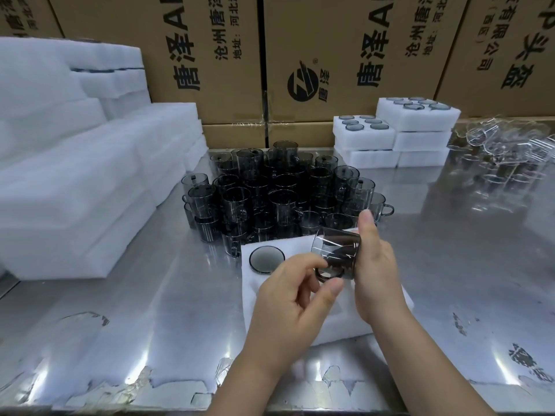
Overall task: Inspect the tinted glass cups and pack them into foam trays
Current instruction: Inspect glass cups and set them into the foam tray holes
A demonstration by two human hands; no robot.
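Gripping tinted cup [336,250] in right hand [375,274], pinching handle [330,274] with left hand [288,295]; tilted above foam tray [330,322], packed cup [266,259] just leftward.

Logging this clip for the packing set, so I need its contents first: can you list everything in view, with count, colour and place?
Smoky grey tinted glass cup: one, held tilted above the front tray.
Loose tinted cups: dozens, dark grey, clustered mid-table behind that tray.
White foam tray: one, front centre; one grey cup seated in its far left pocket.
Packed foam trays: about five, white, two stacks, back right.
Foam stacks: several, white, left.
Cardboard cartons: brown, black print, along the back.
Clear glass pieces: a pile, far right.
Steel table: one, silver, beneath everything.
Left hand: pinches the held cup near its handle.
Right hand: grips its side.
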